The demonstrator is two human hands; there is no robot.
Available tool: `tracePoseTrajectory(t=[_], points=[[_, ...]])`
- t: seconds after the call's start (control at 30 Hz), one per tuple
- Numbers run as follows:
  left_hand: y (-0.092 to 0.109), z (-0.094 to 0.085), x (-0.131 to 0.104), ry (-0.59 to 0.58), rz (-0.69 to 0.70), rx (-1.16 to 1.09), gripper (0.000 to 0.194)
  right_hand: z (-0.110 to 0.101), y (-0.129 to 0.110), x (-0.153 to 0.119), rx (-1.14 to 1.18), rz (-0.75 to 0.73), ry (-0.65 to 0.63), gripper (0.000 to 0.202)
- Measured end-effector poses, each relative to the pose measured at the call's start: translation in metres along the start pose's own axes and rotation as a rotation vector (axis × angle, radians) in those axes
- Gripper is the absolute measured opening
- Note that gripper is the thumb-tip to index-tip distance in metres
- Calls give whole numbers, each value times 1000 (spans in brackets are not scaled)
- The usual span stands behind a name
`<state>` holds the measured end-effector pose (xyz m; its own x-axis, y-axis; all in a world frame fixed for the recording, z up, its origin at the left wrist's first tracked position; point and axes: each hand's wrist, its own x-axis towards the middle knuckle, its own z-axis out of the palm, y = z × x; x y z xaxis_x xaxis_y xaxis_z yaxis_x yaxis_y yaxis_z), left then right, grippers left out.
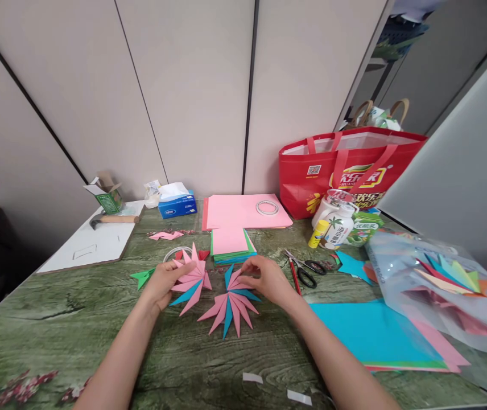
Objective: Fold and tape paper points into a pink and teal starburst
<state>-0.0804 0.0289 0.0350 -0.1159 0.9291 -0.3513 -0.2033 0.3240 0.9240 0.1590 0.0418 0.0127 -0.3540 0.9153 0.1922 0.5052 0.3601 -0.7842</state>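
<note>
My left hand (167, 283) pinches the left edge of a pink folded-paper fan (196, 277) that has one blue point. Just right of it, a second pink paper fan (238, 307) with several blue points spreads its tips toward me. My right hand (264, 277) holds this one at its upper right, thumb and finger closed on a pink point. The two fans are close together but apart. Behind them lies a stack of small square papers (230, 241), pink on top. A white ring (178, 252) and red folded pieces (203, 254) lie partly behind the left fan.
Scissors (306, 269), a red pencil (293, 275) and a glue stick (318, 234) lie or stand right of centre. Blue sheets (371, 330) and a plastic bag (444, 290) are at right. A red bag (303, 188), tissue box (177, 205) and hammer (115, 219) stand or lie farther back.
</note>
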Motion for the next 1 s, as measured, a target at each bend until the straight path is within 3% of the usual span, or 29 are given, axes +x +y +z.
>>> tracePoseTrajectory(t=[0.07, 0.13, 0.3, 0.53, 0.63, 0.77, 0.87, 1.0], points=[[7, -5, 0, 46, 7, -47, 26, 10, 7, 1, -148, 21, 108, 36], [11, -8, -1, 89, 10, -89, 25, 17, 11, 1, -203, 29, 85, 53], [9, -4, -2, 29, -6, -12, 29, 26, 17, 1, -12, 84, -8, 78], [1, -3, -2, -63, 63, 137, 31, 23, 20, 7, 670, 333, -95, 65], [-2, 1, -4, -128, 90, 223, 32, 21, 14, 5, 855, 357, -218, 45], [-7, 9, -8, -216, 123, 345, 36, 20, 6, 3, 953, 283, -245, 26], [-7, 12, -10, -210, 169, 373, 38, 24, 4, 2, 966, 308, -211, 24], [-5, 12, -12, -191, 186, 427, 33, 28, 3, 0, 1009, 344, -255, 24]])
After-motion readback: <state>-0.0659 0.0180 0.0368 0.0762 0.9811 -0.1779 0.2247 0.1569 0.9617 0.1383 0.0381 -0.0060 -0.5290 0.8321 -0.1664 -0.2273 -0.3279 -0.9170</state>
